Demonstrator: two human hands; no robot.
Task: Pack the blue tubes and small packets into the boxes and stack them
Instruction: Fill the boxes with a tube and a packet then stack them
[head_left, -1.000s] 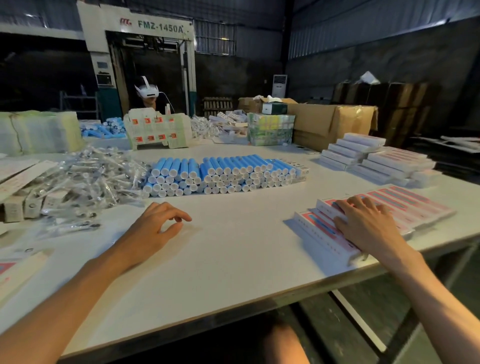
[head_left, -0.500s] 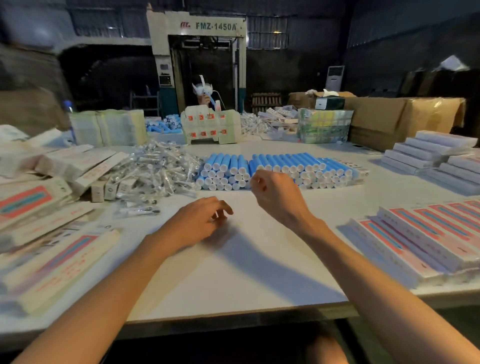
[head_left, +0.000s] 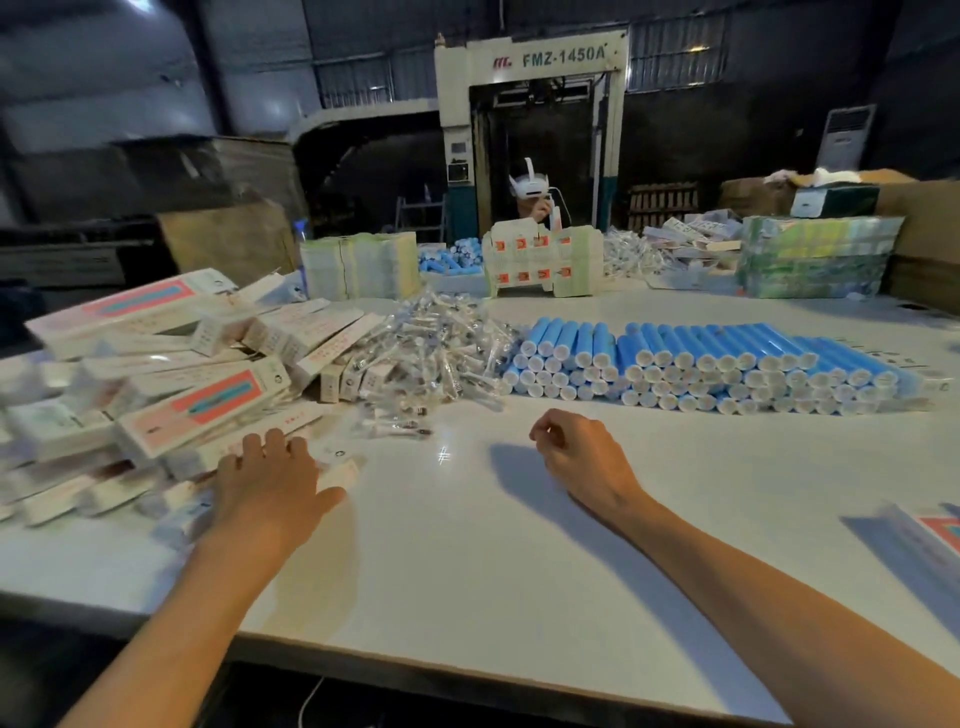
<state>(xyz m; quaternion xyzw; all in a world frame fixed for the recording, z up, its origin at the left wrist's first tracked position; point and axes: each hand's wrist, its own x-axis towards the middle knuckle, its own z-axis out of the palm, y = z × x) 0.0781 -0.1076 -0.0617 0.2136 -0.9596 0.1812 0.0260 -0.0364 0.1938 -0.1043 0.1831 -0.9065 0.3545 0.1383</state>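
Two hands of mine show in the head view. My left hand (head_left: 270, 483) lies palm-down, fingers straight and slightly spread, resting on a flat white box (head_left: 340, 470) at the near edge of the heap of boxes (head_left: 197, 400) on the left of the table; it grips nothing. My right hand (head_left: 576, 457) is low over the white table (head_left: 467, 571), fingers loosely curled with nothing in them. I cannot tell whether the wrist touches the top.

Beyond that hand the blue tubes (head_left: 701, 358) lie stacked in rows, white caps toward me. The small packets (head_left: 441, 348), in clear wrap, are piled between the tubes and the boxes.

Across the table is a person in a white headset (head_left: 530, 184), in front of a machine (head_left: 561, 57) marked FMZ-1450A.
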